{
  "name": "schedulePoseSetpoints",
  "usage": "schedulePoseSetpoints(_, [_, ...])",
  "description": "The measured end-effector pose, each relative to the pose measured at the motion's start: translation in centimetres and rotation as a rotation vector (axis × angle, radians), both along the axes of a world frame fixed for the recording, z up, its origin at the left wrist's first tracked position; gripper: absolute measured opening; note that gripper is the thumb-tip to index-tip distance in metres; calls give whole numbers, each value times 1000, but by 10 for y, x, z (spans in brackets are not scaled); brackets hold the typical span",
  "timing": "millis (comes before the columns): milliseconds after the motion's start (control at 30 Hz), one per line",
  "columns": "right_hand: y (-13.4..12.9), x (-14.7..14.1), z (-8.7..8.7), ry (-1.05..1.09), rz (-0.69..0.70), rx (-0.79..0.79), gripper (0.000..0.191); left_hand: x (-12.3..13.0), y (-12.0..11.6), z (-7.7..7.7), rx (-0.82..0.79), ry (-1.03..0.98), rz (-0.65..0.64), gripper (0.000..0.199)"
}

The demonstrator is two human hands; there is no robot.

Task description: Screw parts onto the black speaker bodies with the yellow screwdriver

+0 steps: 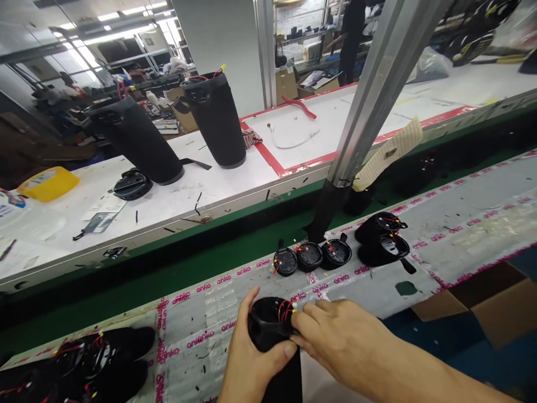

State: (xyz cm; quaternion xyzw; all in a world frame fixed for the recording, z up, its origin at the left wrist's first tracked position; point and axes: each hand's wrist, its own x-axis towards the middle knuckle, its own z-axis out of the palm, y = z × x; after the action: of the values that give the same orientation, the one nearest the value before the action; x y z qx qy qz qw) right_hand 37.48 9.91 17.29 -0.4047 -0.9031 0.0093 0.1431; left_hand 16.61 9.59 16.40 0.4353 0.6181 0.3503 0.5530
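A black cylindrical housing stands upright at the lower middle, its open top towards me, with thin red wires and a yellow connector at the rim. My left hand is wrapped round its left side just below the rim, thumb across the front. At the right of the rim, my right hand has its fingers pinched together beside the wires; what they grip is hidden. Beyond the housing, a round black cap with wires sits in a row with two similar caps.
Two black housings stand at the right on the taped bench; several lie at lower left. Across the green gap, a white table holds two tall cylinders. A metal post rises between, and an open carton is at right.
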Motion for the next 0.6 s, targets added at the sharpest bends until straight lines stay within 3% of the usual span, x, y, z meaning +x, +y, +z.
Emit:
schedulePoseSetpoints(200, [-1,4,-4,-73,57,-17,32,2,0,9,-42,-15,-1,97])
schedulePoseSetpoints(600, [-1,4,-4,-85,55,-7,15,1,0,15,-57,-17,-10,85])
